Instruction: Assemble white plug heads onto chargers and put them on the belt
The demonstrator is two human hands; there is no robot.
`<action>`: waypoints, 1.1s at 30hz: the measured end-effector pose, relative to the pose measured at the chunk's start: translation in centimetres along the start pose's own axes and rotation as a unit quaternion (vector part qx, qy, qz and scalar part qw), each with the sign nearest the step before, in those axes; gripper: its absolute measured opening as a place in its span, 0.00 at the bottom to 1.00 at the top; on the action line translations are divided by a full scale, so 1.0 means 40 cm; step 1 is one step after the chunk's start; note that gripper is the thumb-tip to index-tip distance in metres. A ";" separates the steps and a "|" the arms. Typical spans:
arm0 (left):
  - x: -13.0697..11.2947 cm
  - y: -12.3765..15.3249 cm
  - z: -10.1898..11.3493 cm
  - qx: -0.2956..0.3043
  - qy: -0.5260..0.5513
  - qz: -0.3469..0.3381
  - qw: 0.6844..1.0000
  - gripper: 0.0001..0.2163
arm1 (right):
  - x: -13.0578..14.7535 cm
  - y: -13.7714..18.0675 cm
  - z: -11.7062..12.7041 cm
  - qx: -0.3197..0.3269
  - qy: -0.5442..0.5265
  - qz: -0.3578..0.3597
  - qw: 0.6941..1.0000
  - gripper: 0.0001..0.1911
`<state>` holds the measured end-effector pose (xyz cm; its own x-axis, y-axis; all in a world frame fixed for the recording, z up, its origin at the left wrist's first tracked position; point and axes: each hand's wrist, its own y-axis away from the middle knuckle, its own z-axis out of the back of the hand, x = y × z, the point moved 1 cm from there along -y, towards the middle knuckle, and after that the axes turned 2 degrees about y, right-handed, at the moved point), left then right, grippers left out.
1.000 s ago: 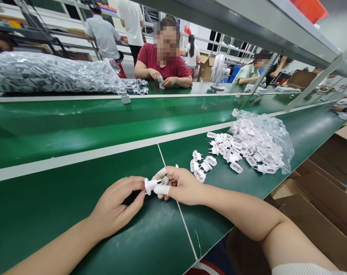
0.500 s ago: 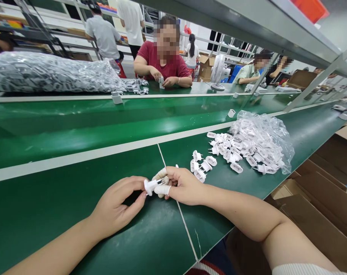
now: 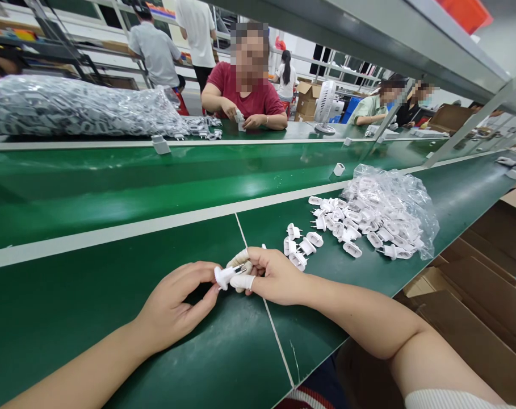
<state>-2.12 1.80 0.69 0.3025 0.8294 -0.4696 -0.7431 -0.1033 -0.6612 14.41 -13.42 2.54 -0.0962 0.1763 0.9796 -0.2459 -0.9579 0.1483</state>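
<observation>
Between my two hands, above the green worktop, is a white two-pin plug adapter (image 3: 224, 276) with its metal pins pointing right. My left hand (image 3: 176, 304) pinches its wide end between thumb and fingertips. White finger cots cover the thumb and some fingertips of my right hand (image 3: 271, 275), which close around the pin end; what else lies in its palm is hidden. Just beyond the right hand lie several loose plug adapters (image 3: 306, 246). Farther right, a heap of the same white pieces (image 3: 360, 218) spills from a clear plastic bag (image 3: 426, 218).
A green conveyor belt (image 3: 113, 187) runs across, carrying white charger blocks (image 3: 160, 144). Across it, a person in a red shirt (image 3: 244, 94) handles a white piece beside a large filled bag (image 3: 70, 108). A fan (image 3: 324, 107) stands there. Cardboard boxes (image 3: 474, 318) sit at lower right; a metal shelf (image 3: 389, 51) hangs overhead.
White charger blocks on the belt have shifted left. Both my hands and the plug adapter between them have stayed almost still.
</observation>
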 end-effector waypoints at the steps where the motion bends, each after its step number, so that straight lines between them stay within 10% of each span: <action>1: 0.001 0.002 0.000 0.000 -0.001 0.000 1.000 0.05 | 0.000 0.000 0.000 -0.001 0.003 0.000 1.000 0.24; 33: 0.029 0.034 -0.005 0.036 0.077 0.049 0.995 0.09 | 0.012 0.008 0.003 -0.006 0.050 0.021 0.999 0.23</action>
<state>-2.64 2.52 -0.86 0.3109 0.7223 -0.6177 -0.8125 -0.1352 -0.5671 14.40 -13.65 3.06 -0.2021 0.1575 0.9666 -0.2501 -0.9626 0.1046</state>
